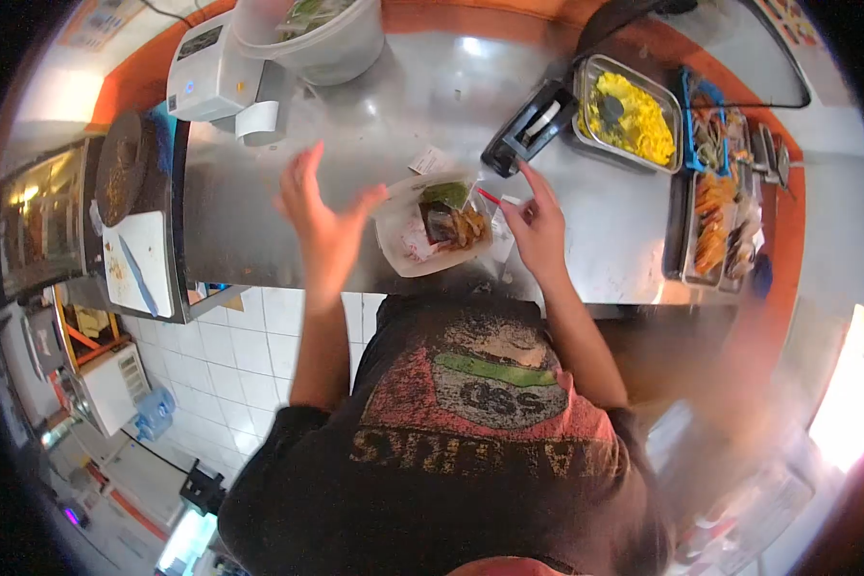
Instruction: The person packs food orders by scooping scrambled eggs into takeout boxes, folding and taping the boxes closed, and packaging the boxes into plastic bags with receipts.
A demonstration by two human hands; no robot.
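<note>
My left hand point(324, 216) is raised at the left of an open white food box point(390, 240), fingers spread and nothing in them. Inside the box lie a green piece point(445, 195), a dark packet point(438, 223), brown food pieces point(466, 230) and a red-and-white patterned packet point(417, 242). At the box's right side is my right hand point(541, 230), fingers apart. Its index fingertip reaches the near end of a black tape dispenser point(520, 134). Its thumb tip is right at the end of a thin red strip point(489, 196) by the box's edge.
A printed slip point(430, 161) lies behind the box on the steel counter point(422, 86). Back left are a label printer point(206, 72) and a white tub point(331, 48). Right are a tray of yellow food point(643, 120) and a tray of orange-brown food point(708, 226). A knife point(136, 274) rests on a white board point(154, 240).
</note>
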